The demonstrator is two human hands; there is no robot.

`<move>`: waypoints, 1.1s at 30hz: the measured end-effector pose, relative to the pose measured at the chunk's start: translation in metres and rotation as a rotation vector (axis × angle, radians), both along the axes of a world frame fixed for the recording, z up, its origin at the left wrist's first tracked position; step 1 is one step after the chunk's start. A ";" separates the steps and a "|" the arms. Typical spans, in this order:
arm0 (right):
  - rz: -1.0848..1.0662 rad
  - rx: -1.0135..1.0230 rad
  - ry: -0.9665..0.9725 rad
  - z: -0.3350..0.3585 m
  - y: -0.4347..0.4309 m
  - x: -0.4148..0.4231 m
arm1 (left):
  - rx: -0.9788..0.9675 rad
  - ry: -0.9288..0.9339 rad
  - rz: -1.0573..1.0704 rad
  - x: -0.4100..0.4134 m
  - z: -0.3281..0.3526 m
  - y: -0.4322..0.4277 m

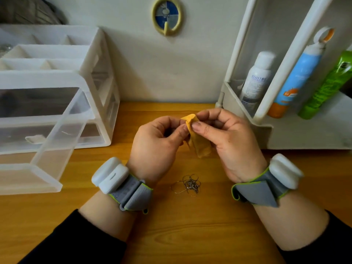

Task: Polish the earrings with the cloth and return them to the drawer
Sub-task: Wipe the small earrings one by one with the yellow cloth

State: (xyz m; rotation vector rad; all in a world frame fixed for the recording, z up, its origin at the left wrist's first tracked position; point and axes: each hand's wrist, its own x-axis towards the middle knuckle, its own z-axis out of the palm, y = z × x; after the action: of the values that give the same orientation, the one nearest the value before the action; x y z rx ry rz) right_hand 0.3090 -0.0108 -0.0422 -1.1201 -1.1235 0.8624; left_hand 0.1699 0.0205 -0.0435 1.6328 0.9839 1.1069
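Observation:
Both hands are raised over the middle of the wooden desk (190, 225). My right hand (224, 138) pinches a folded yellow cloth (198, 141) between thumb and fingers. My left hand (158, 143) is closed with its fingertips pressed against the cloth; whatever it holds is hidden by the cloth and fingers. A small tangle of silver earrings and thin wire (190, 184) lies on the desk below, between my wrists. The clear plastic drawer (47, 149) is pulled out at the left.
A white drawer organiser (95, 77) with open top compartments stands at the back left. At the right, a white shelf unit (266, 134) holds a white bottle (255, 80), a blue spray can (297, 77) and a green can (325, 88). A round hook (167, 16) is on the wall.

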 end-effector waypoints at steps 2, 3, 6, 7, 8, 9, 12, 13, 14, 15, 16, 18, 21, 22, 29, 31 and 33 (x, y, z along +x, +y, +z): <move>-0.016 0.008 0.017 0.000 0.000 -0.001 | -0.015 -0.003 -0.014 0.000 -0.001 0.000; -0.026 0.013 0.025 -0.001 0.001 -0.001 | -0.024 -0.010 -0.028 0.000 -0.001 0.000; -0.047 -0.011 0.104 -0.001 0.001 -0.002 | -0.046 -0.038 -0.074 0.001 -0.001 -0.002; -0.038 -0.024 0.150 -0.001 0.001 -0.002 | -0.051 -0.047 -0.081 0.001 0.000 -0.003; -0.023 -0.037 0.193 -0.001 0.001 -0.003 | -0.054 -0.054 -0.082 0.000 0.000 -0.003; -0.007 -0.048 0.232 -0.001 0.001 -0.002 | -0.059 -0.063 -0.082 0.000 0.001 -0.004; 0.052 -0.095 0.341 -0.001 0.002 -0.002 | -0.076 -0.086 -0.064 -0.002 0.003 -0.004; 0.073 -0.113 0.382 -0.001 0.003 -0.001 | -0.077 -0.083 -0.059 -0.002 0.002 -0.003; 0.093 -0.128 0.426 0.000 0.003 0.000 | -0.081 -0.080 -0.057 -0.002 0.002 -0.003; 0.107 -0.139 0.461 0.001 0.003 0.001 | -0.086 -0.079 -0.054 -0.003 0.002 -0.003; 0.114 -0.141 0.480 0.002 0.003 0.002 | -0.092 -0.075 -0.051 -0.003 0.002 -0.003; 0.106 -0.124 0.444 0.003 0.002 0.002 | -0.084 -0.050 -0.059 -0.003 0.002 -0.003; 0.070 -0.078 0.250 0.004 -0.001 0.000 | -0.053 -0.012 -0.076 -0.004 0.004 -0.005; 0.055 -0.070 0.198 0.003 -0.001 0.000 | -0.053 -0.014 -0.078 -0.003 0.004 -0.005; 0.085 -0.140 0.331 0.003 0.001 0.002 | -0.061 -0.032 -0.062 -0.003 0.004 -0.005; 0.099 -0.161 0.377 0.003 0.001 0.003 | -0.057 -0.024 -0.057 -0.003 0.004 -0.005; 0.104 -0.152 0.408 0.004 0.001 0.004 | -0.048 -0.009 -0.052 -0.004 0.004 -0.004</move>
State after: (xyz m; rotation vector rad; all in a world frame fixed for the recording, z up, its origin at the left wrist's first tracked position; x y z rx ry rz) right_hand 0.3127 -0.0095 -0.0384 -0.9566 -0.7915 1.2121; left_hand 0.1658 0.0162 -0.0397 1.6048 0.9499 1.0479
